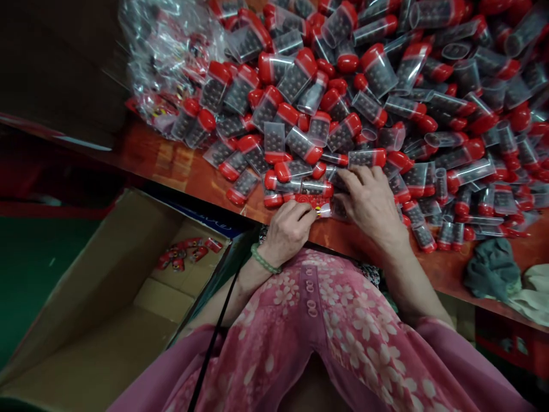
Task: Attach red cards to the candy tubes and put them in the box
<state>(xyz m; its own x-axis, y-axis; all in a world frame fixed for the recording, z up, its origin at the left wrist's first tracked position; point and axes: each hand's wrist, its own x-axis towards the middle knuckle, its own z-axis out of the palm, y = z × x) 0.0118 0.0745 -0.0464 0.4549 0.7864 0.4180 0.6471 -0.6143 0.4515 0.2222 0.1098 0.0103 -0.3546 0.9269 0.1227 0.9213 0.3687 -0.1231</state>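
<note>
My left hand [290,228], with a green bead bracelet at the wrist, is pinched closed on a small red printed sleeve [322,210] with a yellow and white picture, at the table's front edge. Just right of it, my right hand [369,201] has its fingers curled down over a clear plastic container [338,205], mostly hidden beneath the fingertips. Touching the area around both hands is a heap of clear plastic containers with red caps [295,169], filled with small dark balls.
A clear bag of printed sleeves [171,63] lies at the back left of the orange-red table [150,151]. Below left, an open cardboard box [107,257] contains several red-wrapped containers [184,252]. Dark cloth [492,269] and pale cloth [536,292] lie on the right edge.
</note>
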